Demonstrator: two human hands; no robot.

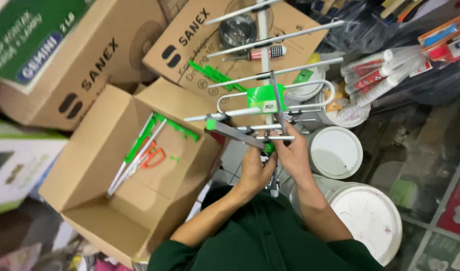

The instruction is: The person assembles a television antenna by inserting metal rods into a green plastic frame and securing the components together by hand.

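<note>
Stacked cardboard cartons [84,65] fill upper left; one lies flat under the work, serving as a rest for tools. Open cardboard box [119,170] at lower left, flaps spread, holding loose aluminium rods with green clips [139,148] and orange-handled pliers [152,156]; parked within arm's reach of the work, probably as a parts bin.

Three white lidded buckets [368,221] at right, close together on tiled floor, crowding the standing space. Bundle of white sealant tubes [375,75] in clear wrap at upper right, well apart from the hands.

Aluminium TV antenna [262,70] held upright in centre, boom running away from camera, cross rods fanned left and right over the flat carton. Green plastic junction block [265,98] sits mid-boom; looped element curves out beside it. Grey angled bracket [235,133] with green end cap juts left from the lower boom.

Red-and-black screwdriver [260,52] lies on flat carton behind the rods, set down within reach.

Left hand [255,170] closed around the boom's lower end from below, likely steadying the weight. Right hand [292,153] curled on the clamp area at the short lower rods, fingers pinched at a small green fitting; exact grip partly hidden. Both hands touching each other at the boom.
</note>
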